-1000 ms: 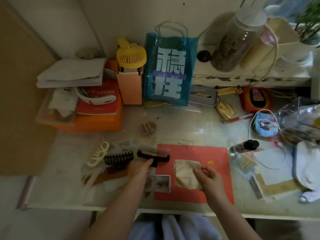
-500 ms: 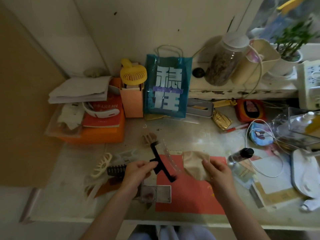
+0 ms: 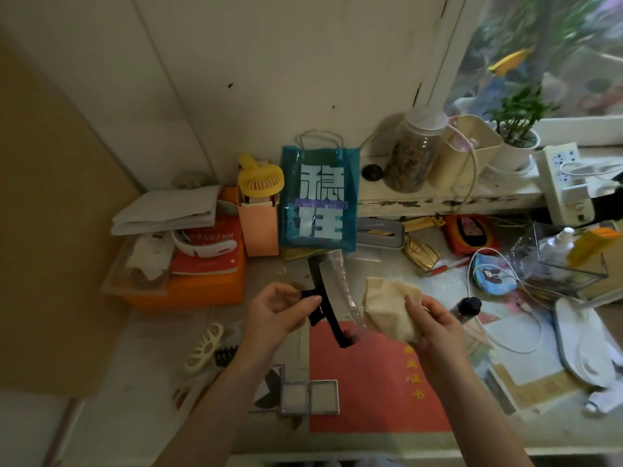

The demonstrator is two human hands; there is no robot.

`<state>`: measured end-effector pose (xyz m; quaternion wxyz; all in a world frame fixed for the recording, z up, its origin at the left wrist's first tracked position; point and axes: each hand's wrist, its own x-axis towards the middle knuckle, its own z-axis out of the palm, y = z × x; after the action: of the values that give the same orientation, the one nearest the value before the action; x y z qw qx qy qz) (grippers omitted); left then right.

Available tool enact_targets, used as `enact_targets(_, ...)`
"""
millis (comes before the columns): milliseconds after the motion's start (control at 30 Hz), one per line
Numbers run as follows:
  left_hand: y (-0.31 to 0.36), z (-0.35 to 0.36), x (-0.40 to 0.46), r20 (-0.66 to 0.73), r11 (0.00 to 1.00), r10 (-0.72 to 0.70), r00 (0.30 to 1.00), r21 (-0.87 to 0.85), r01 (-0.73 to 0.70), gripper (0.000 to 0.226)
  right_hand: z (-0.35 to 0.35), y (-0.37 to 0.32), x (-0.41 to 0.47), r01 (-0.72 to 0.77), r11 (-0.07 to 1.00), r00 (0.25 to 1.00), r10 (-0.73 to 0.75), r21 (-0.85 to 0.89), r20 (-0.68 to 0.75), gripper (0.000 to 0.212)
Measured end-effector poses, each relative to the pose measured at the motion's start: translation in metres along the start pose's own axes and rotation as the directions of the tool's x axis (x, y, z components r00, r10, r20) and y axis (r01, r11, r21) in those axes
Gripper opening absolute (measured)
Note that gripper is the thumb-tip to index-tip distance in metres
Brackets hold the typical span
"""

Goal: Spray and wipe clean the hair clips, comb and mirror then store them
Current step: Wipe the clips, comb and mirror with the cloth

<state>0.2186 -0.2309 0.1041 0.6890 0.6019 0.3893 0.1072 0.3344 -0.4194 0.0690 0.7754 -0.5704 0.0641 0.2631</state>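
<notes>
A black clip (image 3: 325, 303) with a clear jaw is pinched by the left hand (image 3: 274, 310) above the desk (image 3: 135, 416), its length running 11 to 5 o'clock. A beige cloth (image 3: 391, 308) is bunched in the right hand (image 3: 433, 323), at 3 o'clock of the clip. A folding mirror (image 3: 309, 397) lies open at 6 o'clock, a cream clip (image 3: 204, 347) at 8 o'clock, a spray bottle (image 3: 467, 308) at 3 o'clock.

We see a dim, grainy desk scene; daylight enters from the window (image 3: 553, 52) at upper right, edges bend with wide-angle distortion, and details look soft.
</notes>
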Motion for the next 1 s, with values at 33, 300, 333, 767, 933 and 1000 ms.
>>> enact_targets(33, 0.002, -0.001, -0.002, 0.007, 1.0, -0.003, 1.0, -0.014, 0.004, 0.03, 0.002, -0.002, -0.002, 0.004, 1.0, 1.0, -0.004, 0.009, 0.014, 0.011)
enact_targets(300, 0.016, -0.002, -0.014, 0.101, 0.998, -0.03, 0.994, -0.047, 0.035, 0.044, 0.039, -0.026, -0.013, 0.093, 0.993, 0.96, -0.109, 0.073, 0.259, 0.014)
enact_targets(333, 0.017, -0.002, -0.015, 0.105, 0.998, -0.028, 0.994, -0.048, 0.034, 0.039, 0.043, -0.028, -0.014, 0.096, 0.993, 0.951, -0.112, 0.071, 0.288, 0.015)
enact_targets(767, 0.032, 0.001, -0.015, 0.12, 0.979, 0.024, 0.992, -0.203, 0.001, 0.046, 0.062, -0.019, -0.022, 0.216, 0.968, 0.905, -0.152, -0.123, 0.397, 0.041)
enact_targets(933, 0.04, 0.0, -0.011, 0.118, 0.965, 0.023, 0.993, -0.263, 0.009, 0.048, 0.051, -0.016, -0.029, 0.235, 0.962, 0.888, -0.154, -0.139, 0.434, 0.044)
enact_targets(1000, 0.042, 0.0, -0.01, 0.115, 0.964, 0.028, 0.993, -0.267, 0.004, 0.048, 0.042, -0.014, -0.032, 0.227, 0.963, 0.883, -0.142, -0.144, 0.447, 0.042)
